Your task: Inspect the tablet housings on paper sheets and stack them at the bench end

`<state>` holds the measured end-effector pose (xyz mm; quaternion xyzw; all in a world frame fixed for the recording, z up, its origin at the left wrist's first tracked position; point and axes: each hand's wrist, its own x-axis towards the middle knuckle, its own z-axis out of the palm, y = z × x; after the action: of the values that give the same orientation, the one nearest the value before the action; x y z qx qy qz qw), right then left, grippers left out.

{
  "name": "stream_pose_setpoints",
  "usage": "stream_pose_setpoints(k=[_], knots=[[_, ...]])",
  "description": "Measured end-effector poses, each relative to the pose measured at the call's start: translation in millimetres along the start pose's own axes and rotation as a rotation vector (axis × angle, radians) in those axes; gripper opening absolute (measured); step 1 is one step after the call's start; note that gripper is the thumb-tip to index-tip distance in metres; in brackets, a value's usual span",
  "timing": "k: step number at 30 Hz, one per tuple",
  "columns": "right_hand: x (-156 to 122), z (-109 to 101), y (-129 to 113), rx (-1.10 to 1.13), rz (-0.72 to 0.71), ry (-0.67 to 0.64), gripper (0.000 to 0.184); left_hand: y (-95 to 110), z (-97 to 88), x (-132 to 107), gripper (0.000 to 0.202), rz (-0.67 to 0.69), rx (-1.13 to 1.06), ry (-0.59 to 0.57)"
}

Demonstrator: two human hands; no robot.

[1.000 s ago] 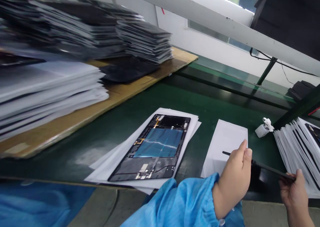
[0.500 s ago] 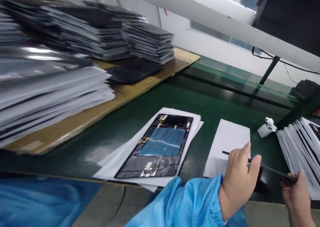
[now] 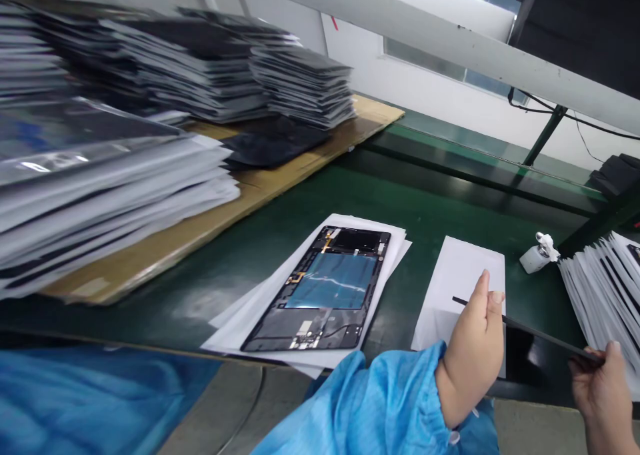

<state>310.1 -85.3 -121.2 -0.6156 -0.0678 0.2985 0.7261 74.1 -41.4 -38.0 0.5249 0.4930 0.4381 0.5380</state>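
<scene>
My left hand (image 3: 473,355), coming out of a blue sleeve (image 3: 380,408), grips a thin black tablet panel (image 3: 545,331), seen almost edge-on. My right hand (image 3: 603,391) pinches the panel's far end. The panel passes over a white paper sheet (image 3: 465,275). To the left lies an opened black tablet body (image 3: 315,291), showing a blue film and circuit parts, on white paper sheets (image 3: 240,331). Neither hand touches it.
Tall stacks of dark panels (image 3: 200,61) and white-wrapped panels (image 3: 100,208) stand on a wooden board (image 3: 260,191) at left. A green bench mat (image 3: 280,221) runs beneath. A small white bottle (image 3: 537,258) and a paper-interleaved stack (image 3: 605,295) sit at right.
The whole view has drifted slightly, so things sit further right. My left hand's fingers have shifted on the panel, and more of the panel's edge now shows.
</scene>
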Motion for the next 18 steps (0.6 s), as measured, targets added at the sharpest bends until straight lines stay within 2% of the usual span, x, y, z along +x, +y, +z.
stream_pose_setpoints(k=[5,18], knots=[[-2.0,3.1,-2.1,-0.002,0.016,0.044,0.027,1.0,-0.2,0.4,0.053,0.001,-0.009,0.007],[-7.5,4.3,-4.2,-0.074,-0.046,-0.012,0.03,0.9,1.6,0.7,0.053,-0.031,-0.036,0.008]])
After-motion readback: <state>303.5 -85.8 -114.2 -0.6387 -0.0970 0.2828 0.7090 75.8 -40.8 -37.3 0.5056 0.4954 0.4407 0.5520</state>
